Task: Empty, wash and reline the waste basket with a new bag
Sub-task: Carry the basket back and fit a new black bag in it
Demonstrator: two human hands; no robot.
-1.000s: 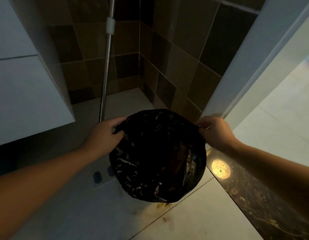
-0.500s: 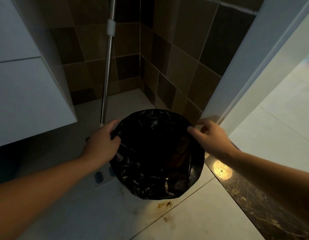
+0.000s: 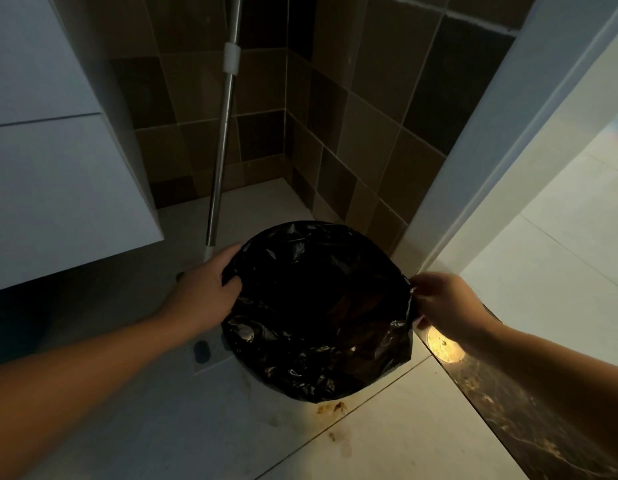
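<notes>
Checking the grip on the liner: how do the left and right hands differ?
The left hand curls over the black bag rim on the cabinet side; the right hand pinches the rim by the doorway. The left is dim, the right brighter. Both hold the bag's edge.

The black bag (image 3: pixel 318 306) hides the basket beneath; the mop pole (image 3: pixel 224 133) is cut off above.

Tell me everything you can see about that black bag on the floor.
The black bag is thin, glossy, crinkled plastic, stretched open into a round mouth over what looks like a basket, which it hides. Its inside is too dark to read. It stands on the pale tiled floor in the corner, near the door frame. The left hand grips its left rim and the right hand pinches its right rim. Brown stains lie on the floor just beside it.
</notes>
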